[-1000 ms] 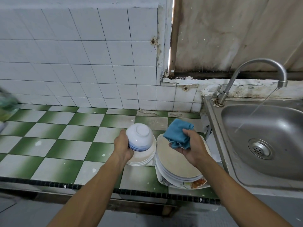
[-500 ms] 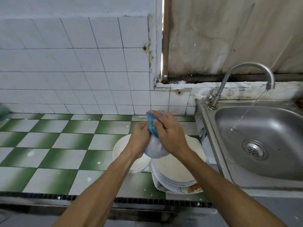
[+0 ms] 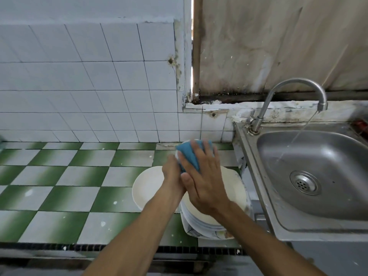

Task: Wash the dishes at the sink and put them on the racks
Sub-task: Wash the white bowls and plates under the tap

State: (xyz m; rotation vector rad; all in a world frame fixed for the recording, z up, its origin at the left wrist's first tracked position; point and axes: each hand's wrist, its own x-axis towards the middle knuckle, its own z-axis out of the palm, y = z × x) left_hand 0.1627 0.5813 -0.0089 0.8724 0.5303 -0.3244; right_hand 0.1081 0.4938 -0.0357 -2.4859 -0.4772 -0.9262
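View from a head-worn camera, looking down at a kitchen counter (image 3: 59, 176) tiled in a green and white checker pattern, with a white tiled wall (image 3: 79, 86) behind it.

Two bare forearms reach in from the bottom edge and meet above the dishes. The left hand (image 3: 172, 174) grips a white bowl (image 3: 177, 156) by its side and holds it up in the air, above the counter. Most of the bowl is hidden behind the hands. The right hand (image 3: 205, 182) lies flat over a blue cloth (image 3: 189, 156), fingers (image 3: 208, 150) straight and slightly spread, pressing the cloth against the bowl. The heel of the right hand touches the left hand.

Directly beneath the hands, 2 piles of dishes stand on the counter, touching each other. The left pile of white plates (image 3: 143, 188) is low. The right pile of plates (image 3: 235, 188) is taller, and its lowest patterned plate (image 3: 211, 234) shows food residue at the front edge.

Just right of the plates is a stainless steel sink (image 3: 318, 156) set into the counter, with a round drain (image 3: 304, 182) in its basin. A curved metal faucet (image 3: 294, 82) rises at the sink's back left corner. A thin stream of water (image 3: 298, 136) runs from its spout into the basin. Above the sink is a stained, weathered wall panel (image 3: 278, 46).
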